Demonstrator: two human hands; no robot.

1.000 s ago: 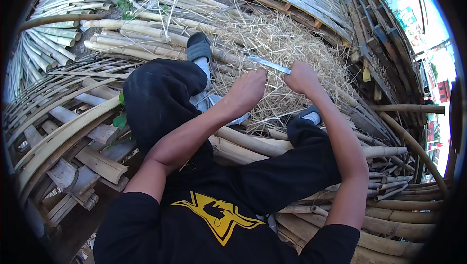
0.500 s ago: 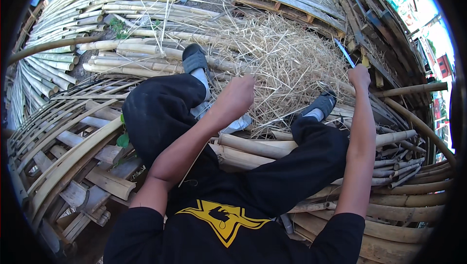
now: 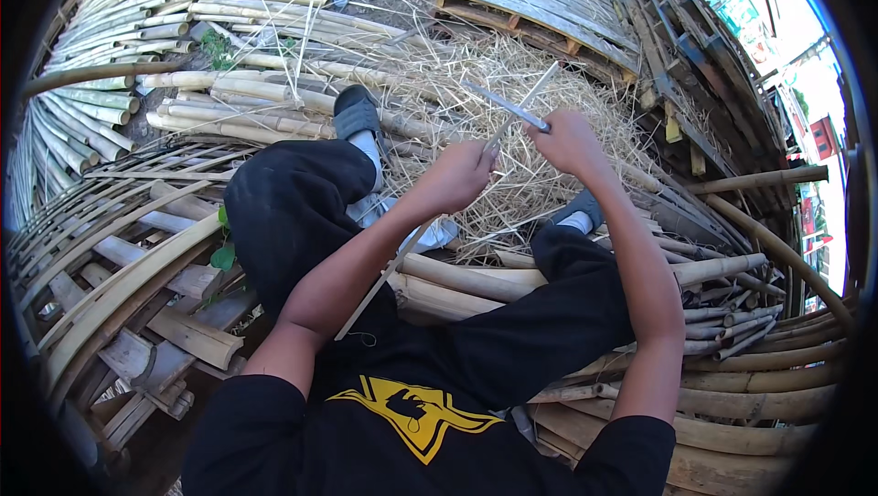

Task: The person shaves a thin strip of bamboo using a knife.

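Note:
My left hand (image 3: 457, 176) is closed around a thin bamboo strip (image 3: 540, 85). The strip slants from beside my lap, passes through the fist and sticks out above it, up and to the right. In my right hand (image 3: 569, 141) is the handle of a knife (image 3: 498, 103), gripped with the fingers wrapped round it. Its blade points to the upper left and crosses the strip just beyond my left hand. Whether the blade touches the strip, I cannot tell. Beneath both hands spreads a heap of pale bamboo shavings (image 3: 512, 176).
Bamboo poles (image 3: 229, 117) lie in rows at the left and far left. A slatted bamboo frame (image 3: 174, 258) is beside my left leg. Wooden pallets (image 3: 540, 2) stand beyond the shavings, more stacked (image 3: 704, 66) at the right. Split bamboo (image 3: 732, 395) lies near my right arm.
My right hand has swung inward from the far right, bringing the knife over to the strip. My left hand has moved slightly right and down, and the strip now shows above its fist.

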